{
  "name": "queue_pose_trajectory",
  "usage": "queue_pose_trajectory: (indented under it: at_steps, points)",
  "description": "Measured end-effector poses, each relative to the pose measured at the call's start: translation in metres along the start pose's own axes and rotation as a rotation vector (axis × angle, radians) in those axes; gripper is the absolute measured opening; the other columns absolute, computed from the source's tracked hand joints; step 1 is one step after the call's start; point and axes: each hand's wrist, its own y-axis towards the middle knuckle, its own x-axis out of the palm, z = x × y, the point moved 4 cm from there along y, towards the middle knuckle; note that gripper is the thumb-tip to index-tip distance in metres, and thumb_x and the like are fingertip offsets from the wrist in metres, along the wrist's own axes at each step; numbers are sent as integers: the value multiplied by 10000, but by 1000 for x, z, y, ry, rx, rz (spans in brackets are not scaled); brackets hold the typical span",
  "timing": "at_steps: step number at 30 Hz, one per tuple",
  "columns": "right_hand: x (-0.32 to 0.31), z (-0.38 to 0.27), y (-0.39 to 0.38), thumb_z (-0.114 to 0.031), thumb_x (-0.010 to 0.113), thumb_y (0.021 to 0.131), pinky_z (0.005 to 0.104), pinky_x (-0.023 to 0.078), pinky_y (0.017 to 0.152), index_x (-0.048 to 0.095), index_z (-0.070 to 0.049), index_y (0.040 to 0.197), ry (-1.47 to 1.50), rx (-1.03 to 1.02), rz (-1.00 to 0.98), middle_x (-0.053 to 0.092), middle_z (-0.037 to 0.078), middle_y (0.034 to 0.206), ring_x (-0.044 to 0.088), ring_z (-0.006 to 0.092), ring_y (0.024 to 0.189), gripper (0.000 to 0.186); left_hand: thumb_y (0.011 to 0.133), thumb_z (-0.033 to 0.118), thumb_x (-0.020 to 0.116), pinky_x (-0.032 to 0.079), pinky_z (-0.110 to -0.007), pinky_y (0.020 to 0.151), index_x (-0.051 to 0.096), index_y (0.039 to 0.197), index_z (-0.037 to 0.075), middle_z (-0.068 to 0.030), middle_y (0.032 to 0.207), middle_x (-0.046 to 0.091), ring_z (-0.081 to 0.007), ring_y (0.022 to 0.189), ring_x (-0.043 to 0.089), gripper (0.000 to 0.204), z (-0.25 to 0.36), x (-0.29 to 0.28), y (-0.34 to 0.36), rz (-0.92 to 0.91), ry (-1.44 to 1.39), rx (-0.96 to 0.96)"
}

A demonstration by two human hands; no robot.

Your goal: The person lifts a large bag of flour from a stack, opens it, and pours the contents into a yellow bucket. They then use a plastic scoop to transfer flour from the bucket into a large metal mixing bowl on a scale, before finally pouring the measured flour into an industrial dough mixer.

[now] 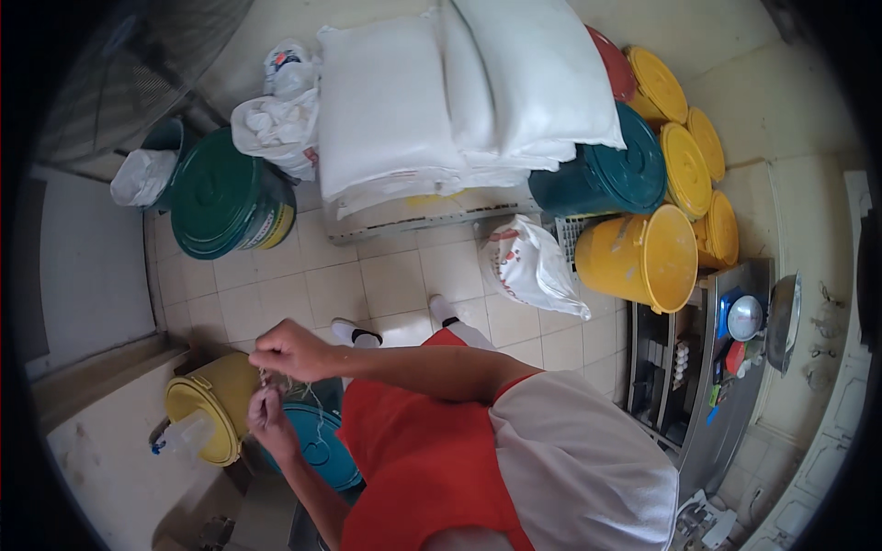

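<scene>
A thin pale string point(312, 404) hangs between my two hands, above the blue lid point(322, 450) and just beside the yellow bucket point(207, 404). My right hand point(289, 351) pinches the upper end of the string with fingers closed. My left hand point(268, 415) is below it, also closed on the string, the fingers narrow. I wear a red apron point(423, 459). On the tiled floor point(395, 275) farther away stand a green barrel point(225, 197), white sacks point(459, 101) on a pallet, and more yellow buckets point(643, 257).
</scene>
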Motion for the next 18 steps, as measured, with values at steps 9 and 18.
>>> queue_pose_trajectory:
  at_steps: [9, 18]
  points:
    - [107, 110, 127, -326, 584, 924, 277, 308, 487, 510, -80, 645, -154, 425, 66, 391, -39, 585, 363, 77, 555, 379, 871, 30, 623, 463, -230, 745, 659, 917, -32, -40, 852, 650, -89, 799, 574, 84, 9, -139, 155, -89, 225, 12]
    - [252, 179, 311, -272, 635, 895, 214, 259, 434, 503, -163, 650, 268, 735, 51, 419, -69, 581, 346, 29, 475, 300, 883, 48, 622, 474, -227, 709, 669, 912, -28, -32, 820, 661, -76, 748, 581, 94, 32, -312, 330, 61, -34, -10]
